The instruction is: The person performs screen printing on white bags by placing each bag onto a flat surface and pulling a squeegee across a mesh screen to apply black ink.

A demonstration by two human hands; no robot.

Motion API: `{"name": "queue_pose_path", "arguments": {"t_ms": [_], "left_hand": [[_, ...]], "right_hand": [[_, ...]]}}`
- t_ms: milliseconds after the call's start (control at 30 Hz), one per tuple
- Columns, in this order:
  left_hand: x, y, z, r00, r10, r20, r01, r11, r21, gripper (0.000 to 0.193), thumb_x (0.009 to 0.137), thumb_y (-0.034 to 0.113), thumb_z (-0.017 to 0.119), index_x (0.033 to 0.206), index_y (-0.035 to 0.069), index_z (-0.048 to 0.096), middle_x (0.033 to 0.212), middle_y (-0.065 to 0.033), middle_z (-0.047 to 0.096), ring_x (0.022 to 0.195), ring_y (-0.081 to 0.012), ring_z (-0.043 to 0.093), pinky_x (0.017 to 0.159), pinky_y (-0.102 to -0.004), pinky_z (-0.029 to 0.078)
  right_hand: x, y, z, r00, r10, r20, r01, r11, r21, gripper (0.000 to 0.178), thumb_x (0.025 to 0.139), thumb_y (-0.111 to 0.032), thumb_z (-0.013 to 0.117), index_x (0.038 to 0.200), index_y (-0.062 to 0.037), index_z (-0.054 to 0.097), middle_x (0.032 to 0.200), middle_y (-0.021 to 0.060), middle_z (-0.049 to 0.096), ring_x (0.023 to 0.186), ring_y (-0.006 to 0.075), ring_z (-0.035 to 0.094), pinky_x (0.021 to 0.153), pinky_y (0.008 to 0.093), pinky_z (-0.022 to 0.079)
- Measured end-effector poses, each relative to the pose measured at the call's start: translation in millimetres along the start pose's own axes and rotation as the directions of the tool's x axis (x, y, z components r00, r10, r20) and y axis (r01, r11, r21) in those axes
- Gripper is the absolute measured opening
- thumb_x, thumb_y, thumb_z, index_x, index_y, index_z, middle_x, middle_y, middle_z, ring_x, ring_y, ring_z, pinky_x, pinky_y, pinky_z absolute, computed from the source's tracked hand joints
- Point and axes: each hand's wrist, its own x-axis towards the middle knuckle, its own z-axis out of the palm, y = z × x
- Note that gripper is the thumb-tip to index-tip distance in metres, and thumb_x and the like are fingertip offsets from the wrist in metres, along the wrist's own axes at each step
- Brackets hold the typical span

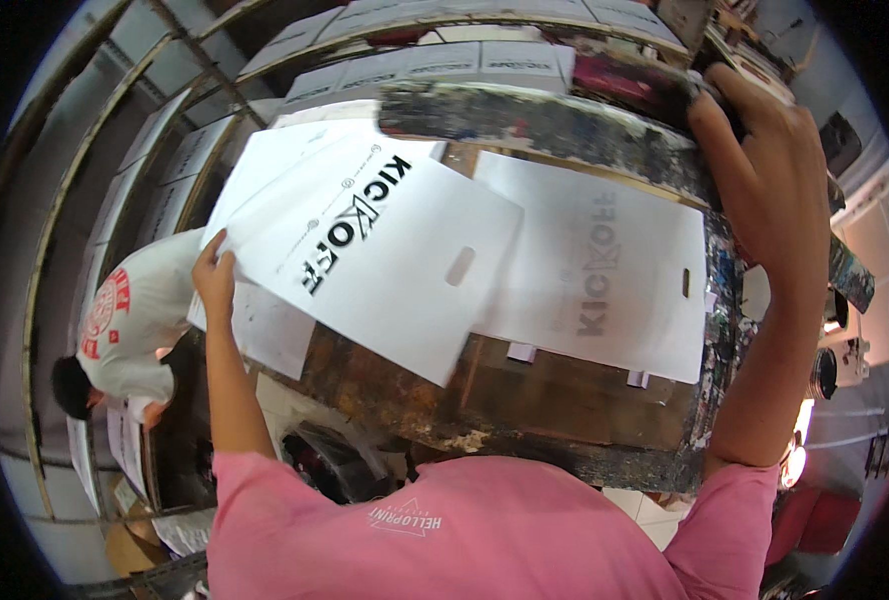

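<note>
My left hand (215, 272) pinches the edge of a white bag (425, 270) with black printed lettering and a cut-out handle slot. That bag lies tilted, its near corner raised over the worktable (375, 390). Beneath it and to the right, a second white bag (650, 270) lies flat, with fainter grey lettering and its own slot. Up at the far right, my right hand (765, 150) is closed around the dark, ink-stained edge of a printing frame (525, 120). The fingertips there are partly hidden.
Small pale tabs (522, 352) sit by the flat bag's near edge. Another person (125, 310) in a white shirt bends down at the left, beside racks (35, 300) of printed white sheets. More shelves of printed sheets (445, 60) stand behind the table.
</note>
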Motion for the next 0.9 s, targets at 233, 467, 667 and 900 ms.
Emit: {"name": "queue_pose_path", "arguments": {"t_ms": [233,467,667,900], "left_hand": [[-70.2,137.2,37.3,0.948,0.131,0.288,-0.020,0.933,-0.359,0.064,0.095,0.035,0.073,0.146,0.002,0.053,0.134,-0.0192,0.065,0.108,-0.0225,0.065,0.095,-0.0361,0.051],[-284.8,202.0,56.5,0.514,0.168,0.841,0.858,-0.120,-0.500,0.111,0.089,0.084,0.043,0.149,-0.009,0.031,0.143,-0.0260,0.052,0.127,-0.0381,0.057,0.113,-0.0494,0.044],[-311.2,133.8,116.3,0.321,-0.056,0.945,0.947,0.009,-0.321,0.115,0.087,0.091,0.034,0.144,-0.009,0.036,0.130,-0.0255,0.057,0.124,-0.0358,0.059,0.112,-0.0483,0.044],[-314.9,136.0,123.1,0.319,-0.214,0.923,0.948,0.080,-0.309,0.113,0.086,0.092,0.033,0.141,-0.007,0.040,0.124,-0.0233,0.060,0.113,-0.0333,0.061,0.105,-0.0471,0.047]], "right_hand": [[-33.1,-24.1,4.1,0.994,0.084,-0.077,-0.084,0.996,-0.004,0.046,0.091,-0.035,0.058,0.124,-0.0034,0.060,0.094,0.0252,0.068,0.092,0.0421,0.064,0.092,0.0500,0.045],[-180.2,-45.3,50.1,0.869,-0.095,0.486,0.009,0.984,0.177,0.038,0.088,-0.036,0.072,0.112,-0.0072,0.066,0.096,0.0134,0.063,0.096,0.0339,0.060,0.089,0.0481,0.045],[-262.5,-73.1,109.4,0.775,-0.018,0.632,-0.217,0.931,0.293,0.038,0.084,-0.032,0.077,0.112,-0.0083,0.065,0.099,0.0100,0.062,0.096,0.0316,0.060,0.085,0.0462,0.051],[-213.2,-18.5,204.8,0.889,-0.069,0.453,-0.062,0.961,0.269,0.044,0.080,-0.029,0.080,0.116,-0.0093,0.063,0.099,0.0088,0.058,0.095,0.0308,0.060,0.077,0.0447,0.054]]}}
